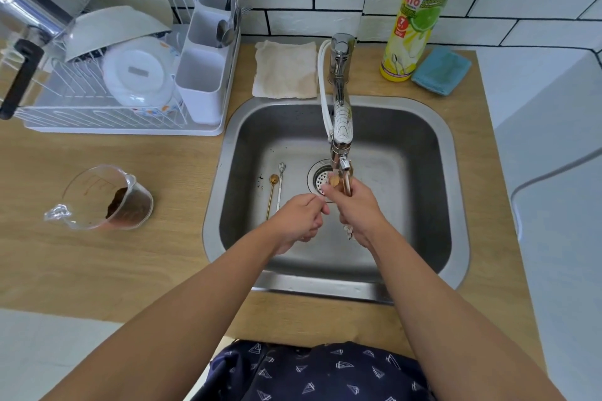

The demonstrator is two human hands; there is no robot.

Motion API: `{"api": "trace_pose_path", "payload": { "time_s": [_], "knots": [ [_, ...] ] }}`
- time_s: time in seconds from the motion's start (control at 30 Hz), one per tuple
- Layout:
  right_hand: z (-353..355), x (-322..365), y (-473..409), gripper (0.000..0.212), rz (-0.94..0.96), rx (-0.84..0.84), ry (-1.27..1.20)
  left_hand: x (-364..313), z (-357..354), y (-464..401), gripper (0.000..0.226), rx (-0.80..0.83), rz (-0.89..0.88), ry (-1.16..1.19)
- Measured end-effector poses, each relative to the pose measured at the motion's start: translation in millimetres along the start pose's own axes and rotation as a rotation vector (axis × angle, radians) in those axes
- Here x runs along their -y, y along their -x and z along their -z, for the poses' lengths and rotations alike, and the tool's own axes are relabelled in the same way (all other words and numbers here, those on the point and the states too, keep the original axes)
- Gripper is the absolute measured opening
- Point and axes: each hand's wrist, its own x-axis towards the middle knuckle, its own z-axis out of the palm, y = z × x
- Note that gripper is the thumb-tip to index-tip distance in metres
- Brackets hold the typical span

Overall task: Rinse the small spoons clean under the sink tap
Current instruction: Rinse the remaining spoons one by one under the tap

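Note:
My right hand grips a small gold spoon by its handle, bowl up, right under the tap spout over the drain. A second thin handle shows in the same grip. My left hand hovers beside it with fingers loosely curled, its fingertips close to the right hand, holding nothing I can see. Two more small spoons lie on the floor of the steel sink: a gold spoon and a silver spoon, side by side left of the drain.
A white dish rack with bowls and a cutlery holder stands at the back left. A clear measuring jug with brown grounds sits left of the sink. Behind the sink are a folded cloth, a yellow dish-soap bottle and a blue sponge.

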Motion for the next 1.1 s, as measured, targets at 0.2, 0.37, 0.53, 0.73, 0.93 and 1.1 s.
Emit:
{"api": "trace_pose_path", "payload": {
  "time_s": [0.2, 0.37, 0.53, 0.73, 0.93, 1.1],
  "knots": [
    [-4.4, 7.5, -0.7, 0.012, 0.004, -0.110, -0.033, 4.5, -3.8, 5.0, 0.027, 0.004, -0.006, 0.012],
    [-10.4, 4.3, 3.4, 0.013, -0.060, -0.009, -0.143, 3.3, -3.4, 4.0, 0.029, -0.031, -0.009, 0.021],
    [-10.8, 8.2, 3.8, 0.002, -0.049, -0.071, -0.102, 5.1, -4.5, 4.3, 0.029, -0.025, -0.015, 0.044],
    [-6.5, 10.4, 0.8, 0.021, -0.039, -0.028, -0.096, -0.2, -0.7, 4.1, 0.027, -0.025, -0.019, 0.057],
    [-6.5, 10.1, -3.7, 0.019, -0.059, -0.094, -0.095, 1.6, -2.5, 7.7, 0.023, 0.013, 0.005, 0.088],
    [-7.3, 9.7, -4.5, 0.021, -0.079, -0.020, -0.144, 3.0, 5.9, 3.1, 0.027, 0.007, 0.074, 0.217]
  ]
}}
